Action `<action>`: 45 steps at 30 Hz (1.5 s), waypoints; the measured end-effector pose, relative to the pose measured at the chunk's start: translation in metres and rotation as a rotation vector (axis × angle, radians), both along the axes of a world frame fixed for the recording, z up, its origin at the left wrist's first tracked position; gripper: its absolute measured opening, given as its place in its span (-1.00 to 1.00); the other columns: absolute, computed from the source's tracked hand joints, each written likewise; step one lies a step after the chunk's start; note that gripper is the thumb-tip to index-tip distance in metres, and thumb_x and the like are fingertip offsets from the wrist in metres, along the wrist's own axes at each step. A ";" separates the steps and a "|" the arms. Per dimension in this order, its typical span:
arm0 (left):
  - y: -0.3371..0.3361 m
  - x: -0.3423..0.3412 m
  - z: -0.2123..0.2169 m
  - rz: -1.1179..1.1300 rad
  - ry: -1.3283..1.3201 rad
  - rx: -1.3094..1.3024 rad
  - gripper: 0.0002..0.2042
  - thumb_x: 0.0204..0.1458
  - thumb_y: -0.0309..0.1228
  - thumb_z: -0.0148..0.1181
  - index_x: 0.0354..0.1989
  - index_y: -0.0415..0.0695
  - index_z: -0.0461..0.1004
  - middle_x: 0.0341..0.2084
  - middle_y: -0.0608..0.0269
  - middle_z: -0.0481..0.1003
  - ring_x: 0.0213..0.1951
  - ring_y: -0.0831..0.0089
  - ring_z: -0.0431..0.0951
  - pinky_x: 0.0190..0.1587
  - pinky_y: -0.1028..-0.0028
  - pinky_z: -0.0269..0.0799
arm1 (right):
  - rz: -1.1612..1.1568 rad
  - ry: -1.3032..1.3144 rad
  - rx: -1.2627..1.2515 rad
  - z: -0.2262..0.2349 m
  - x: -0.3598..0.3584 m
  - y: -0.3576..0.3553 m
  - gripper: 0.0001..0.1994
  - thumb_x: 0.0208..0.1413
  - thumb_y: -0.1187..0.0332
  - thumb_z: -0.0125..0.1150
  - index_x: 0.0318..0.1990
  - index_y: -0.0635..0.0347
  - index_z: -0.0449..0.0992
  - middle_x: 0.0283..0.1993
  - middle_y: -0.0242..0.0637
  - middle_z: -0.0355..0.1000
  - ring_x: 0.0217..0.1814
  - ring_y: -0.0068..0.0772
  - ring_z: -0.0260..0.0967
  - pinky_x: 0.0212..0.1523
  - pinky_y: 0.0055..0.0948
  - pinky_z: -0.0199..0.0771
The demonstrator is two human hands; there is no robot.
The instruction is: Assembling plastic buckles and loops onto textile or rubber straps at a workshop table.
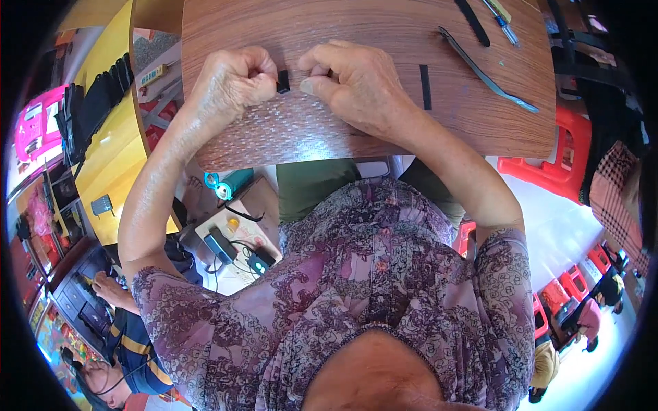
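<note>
Both my hands are raised over the wooden table, close together, with fingers curled in. My left hand (236, 77) is closed in a pinch; whatever its fingers may hold is hidden. Right beside its thumb is a short black strip (283, 81), but I cannot tell whether the thumb touches it or it lies on the table. Across a small gap, my right hand (360, 82) is closed too, thumb near the bent forefinger, and anything in it is too small to make out. Another short black strip (425, 87) lies to the right of that hand.
On the table's (384, 20) right lie a long thin dark strap (483, 72), a black strip (473, 22) and a blue-tipped pen-like tool (506, 29). Black straps (103, 103) rest on a yellow table (123, 175) at left. A red stool (548, 164) stands right.
</note>
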State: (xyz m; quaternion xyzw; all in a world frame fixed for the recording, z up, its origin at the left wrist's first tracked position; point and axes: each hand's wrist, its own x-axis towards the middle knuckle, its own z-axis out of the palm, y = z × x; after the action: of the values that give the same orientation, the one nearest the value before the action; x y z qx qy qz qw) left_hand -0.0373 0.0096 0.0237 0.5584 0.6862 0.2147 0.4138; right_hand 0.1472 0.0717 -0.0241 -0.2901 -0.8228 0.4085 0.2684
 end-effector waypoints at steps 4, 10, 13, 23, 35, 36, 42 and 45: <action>0.011 -0.007 0.007 0.061 -0.116 -0.163 -0.88 -0.11 -0.38 0.05 -0.52 -0.18 0.41 -0.66 0.48 0.33 -0.65 0.76 0.29 -0.66 0.72 0.20 | 0.002 0.021 -0.043 0.002 0.001 0.005 -0.90 -0.15 0.36 0.17 -0.47 0.17 0.48 -0.48 -0.11 0.40 -0.36 0.01 0.39 -0.34 -0.11 0.33; 0.020 -0.007 0.014 0.065 -0.144 -0.133 -0.90 -0.16 -0.44 0.04 -0.54 -0.22 0.41 -0.68 0.45 0.32 -0.68 0.75 0.28 -0.69 0.74 0.20 | 0.029 -0.079 0.003 0.005 0.001 0.009 -0.81 -0.14 0.43 0.23 -0.30 0.26 0.51 -0.42 -0.13 0.46 -0.38 -0.24 0.46 -0.35 -0.37 0.40; 0.023 -0.007 0.018 0.085 -0.161 -0.134 -0.91 -0.18 -0.47 0.03 -0.54 -0.22 0.40 -0.69 0.45 0.32 -0.69 0.74 0.29 -0.70 0.73 0.20 | 0.044 -0.058 -0.032 0.006 0.001 0.014 -0.79 -0.13 0.42 0.23 -0.30 0.30 0.50 -0.45 -0.12 0.47 -0.39 -0.29 0.46 -0.35 -0.38 0.40; 0.024 -0.010 0.061 0.156 -0.143 0.181 -0.92 -0.10 -0.50 0.03 -0.49 -0.19 0.45 -0.66 0.49 0.34 -0.60 0.78 0.30 -0.62 0.72 0.21 | 0.007 0.078 -0.805 0.026 -0.001 0.034 -0.83 0.01 0.39 0.13 -0.34 0.34 0.50 -0.49 -0.20 0.50 -0.70 -0.61 0.32 -0.74 -0.70 0.17; 0.024 0.008 0.034 -0.103 0.453 0.675 -0.91 -0.19 -0.56 0.18 -0.50 -0.21 0.39 -0.63 0.16 0.42 -0.59 0.35 0.48 -0.50 0.44 0.39 | -0.087 0.201 -0.863 0.031 0.006 0.054 -0.85 0.02 0.39 0.12 -0.36 0.32 0.50 -0.49 -0.20 0.49 -0.67 -0.66 0.32 -0.76 -0.75 0.12; 0.023 0.009 0.032 -0.156 0.516 0.738 -0.90 -0.21 -0.57 0.18 -0.50 -0.20 0.38 -0.63 0.16 0.41 -0.59 0.32 0.48 -0.52 0.43 0.38 | -0.118 0.237 -0.834 0.032 0.007 0.056 -0.85 0.03 0.39 0.13 -0.36 0.31 0.50 -0.49 -0.22 0.49 -0.66 -0.67 0.31 -0.74 -0.76 0.14; 0.019 0.014 0.018 -0.298 0.660 0.923 -0.83 -0.35 -0.64 0.20 -0.52 -0.20 0.37 -0.66 0.18 0.35 -0.62 0.32 0.44 -0.58 0.41 0.37 | -0.138 0.194 -0.770 0.030 0.011 0.056 -0.86 0.04 0.38 0.13 -0.34 0.27 0.51 -0.49 -0.27 0.49 -0.65 -0.69 0.30 -0.73 -0.76 0.15; 0.017 0.017 0.007 -0.318 0.743 0.990 -0.81 -0.36 -0.63 0.21 -0.51 -0.20 0.37 -0.66 0.19 0.35 -0.62 0.32 0.44 -0.59 0.42 0.37 | -0.137 0.186 -0.753 0.030 0.009 0.053 -0.87 0.05 0.38 0.13 -0.35 0.26 0.51 -0.50 -0.28 0.49 -0.65 -0.69 0.30 -0.72 -0.76 0.16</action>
State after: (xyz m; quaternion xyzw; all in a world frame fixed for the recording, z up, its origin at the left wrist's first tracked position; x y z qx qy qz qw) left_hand -0.0202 0.0266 0.0311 0.8156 0.5123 0.2345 -0.1317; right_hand 0.1564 0.1245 0.0063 -0.3841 -0.5664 0.6874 0.2432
